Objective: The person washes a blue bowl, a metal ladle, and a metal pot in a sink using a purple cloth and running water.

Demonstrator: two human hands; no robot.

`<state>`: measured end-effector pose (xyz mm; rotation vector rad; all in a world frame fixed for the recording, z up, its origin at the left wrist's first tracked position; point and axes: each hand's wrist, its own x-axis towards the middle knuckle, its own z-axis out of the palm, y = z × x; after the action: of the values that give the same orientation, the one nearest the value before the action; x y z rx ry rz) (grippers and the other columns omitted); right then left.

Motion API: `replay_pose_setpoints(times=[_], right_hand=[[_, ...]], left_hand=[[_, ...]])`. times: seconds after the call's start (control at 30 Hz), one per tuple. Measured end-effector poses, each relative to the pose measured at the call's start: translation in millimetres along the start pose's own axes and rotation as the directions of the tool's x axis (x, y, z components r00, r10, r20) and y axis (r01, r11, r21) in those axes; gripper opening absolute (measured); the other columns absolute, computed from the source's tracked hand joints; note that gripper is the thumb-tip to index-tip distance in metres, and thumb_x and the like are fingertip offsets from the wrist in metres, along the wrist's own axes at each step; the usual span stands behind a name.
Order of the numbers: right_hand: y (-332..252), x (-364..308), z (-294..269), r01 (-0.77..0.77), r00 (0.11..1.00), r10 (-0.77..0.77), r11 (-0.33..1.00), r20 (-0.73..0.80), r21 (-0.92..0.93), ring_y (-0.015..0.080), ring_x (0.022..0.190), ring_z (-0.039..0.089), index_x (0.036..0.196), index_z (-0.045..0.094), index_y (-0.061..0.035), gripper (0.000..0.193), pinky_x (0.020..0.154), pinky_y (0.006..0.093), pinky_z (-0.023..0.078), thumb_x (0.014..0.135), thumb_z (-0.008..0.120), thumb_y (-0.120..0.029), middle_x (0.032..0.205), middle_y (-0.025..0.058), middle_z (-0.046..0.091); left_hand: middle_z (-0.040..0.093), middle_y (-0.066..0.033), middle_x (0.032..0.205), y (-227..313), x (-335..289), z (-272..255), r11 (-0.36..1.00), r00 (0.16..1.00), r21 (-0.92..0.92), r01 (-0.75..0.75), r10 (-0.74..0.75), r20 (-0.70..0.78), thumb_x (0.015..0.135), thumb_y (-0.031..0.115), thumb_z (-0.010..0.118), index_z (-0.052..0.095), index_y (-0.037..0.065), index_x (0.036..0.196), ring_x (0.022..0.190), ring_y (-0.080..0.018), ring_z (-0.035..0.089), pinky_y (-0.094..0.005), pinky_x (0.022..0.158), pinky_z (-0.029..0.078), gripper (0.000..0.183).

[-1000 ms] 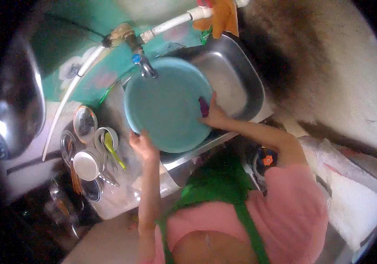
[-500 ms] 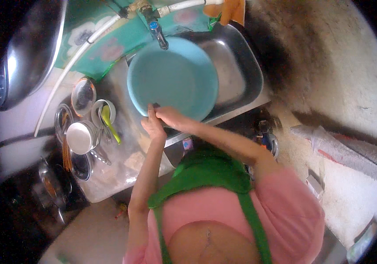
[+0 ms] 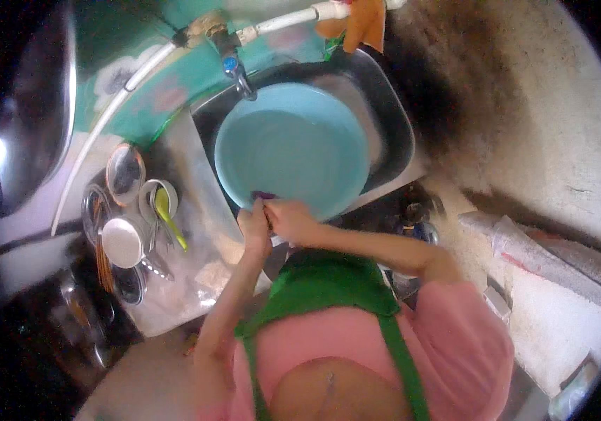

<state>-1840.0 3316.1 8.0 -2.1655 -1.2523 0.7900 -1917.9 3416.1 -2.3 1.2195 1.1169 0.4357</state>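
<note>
A large light-blue round basin (image 3: 346, 126) stands in the metal sink, under the tap (image 3: 239, 77). My left hand (image 3: 253, 228) and my right hand (image 3: 291, 221) meet at the basin's near rim, fingers closed. A small dark purple thing (image 3: 264, 195), perhaps a piece of cloth, sticks out from between them over the basin. Most of it is hidden by my fingers, so its kind is unclear. Both hands seem to grip it, the right pressed against the left.
To the left, the metal counter (image 3: 192, 277) holds a white mug (image 3: 124, 242), a bowl with a lime-green spoon (image 3: 167, 212), chopsticks (image 3: 105, 270) and round lids. The sink's right rim (image 3: 411, 133) curves beside the basin. An orange cloth (image 3: 366, 27) hangs from the white pipe (image 3: 286, 23).
The basin has shifted right relative to the tap. Both hands have come a little nearer my body, and more of the purple thing shows. The whole view has moved slightly.
</note>
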Motion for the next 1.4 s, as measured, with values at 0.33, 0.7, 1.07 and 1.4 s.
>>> replay_pose_setpoints(times=[0.33,0.7,1.07,1.4], right_hand=[[45.9,6.0,-7.3,-0.034,0.996,0.04,0.996,0.081,-0.082,0.03,0.072,0.058,0.093,0.059,-0.0049,0.022,0.062,0.0412,0.045,0.077,0.049,-0.017,0.074,0.0158,0.059],[224.1,170.2,-159.3,0.764,0.55,-0.221,0.523,0.805,-0.378,0.0242,0.099,0.046,0.085,0.063,-0.011,0.025,0.089,0.0441,0.027,0.064,0.063,-0.023,0.096,0.0063,0.057],[266.2,252.1,-98.9,0.77,0.582,-0.644,0.241,0.496,-0.59,0.0218,0.081,0.052,0.076,0.059,-0.009,0.012,0.072,0.0363,0.041,0.072,0.052,-0.019,0.078,0.0065,0.055],[73.2,94.8,-11.6,-0.094,0.995,0.065,0.818,0.07,0.568,0.0335,0.071,0.057,0.079,0.057,-0.0005,0.021,0.064,0.0422,0.043,0.071,0.058,-0.02,0.077,0.019,0.057]], left_hand=[[0.056,-0.0162,0.094,27.9,71.2,-6.6,0.751,0.998,0.66,-0.027,-0.021,0.064,0.071,0.026,0.067,0.049,-0.004,0.103,0.08,-0.021,0.057,-0.0308,0.058,0.046,0.047],[0.057,-0.0145,0.084,33.5,132.9,1.6,0.925,0.992,0.378,-0.045,-0.003,0.124,0.065,0.004,0.052,0.05,-0.006,0.094,0.078,-0.0218,0.056,-0.0325,0.068,0.045,0.031],[0.058,-0.0133,0.079,38.2,159.5,10.7,0.842,0.97,0.499,-0.206,0.109,0.217,0.064,0.005,0.052,0.05,-0.005,0.093,0.068,-0.0209,0.058,-0.0307,0.055,0.047,0.031],[0.053,-0.0102,0.09,0.0,64.7,49.4,0.991,1.0,0.134,-0.024,0.023,0.011,0.079,0.01,0.053,0.044,-0.005,0.098,0.076,-0.0136,0.051,-0.0291,0.067,0.043,0.026]])
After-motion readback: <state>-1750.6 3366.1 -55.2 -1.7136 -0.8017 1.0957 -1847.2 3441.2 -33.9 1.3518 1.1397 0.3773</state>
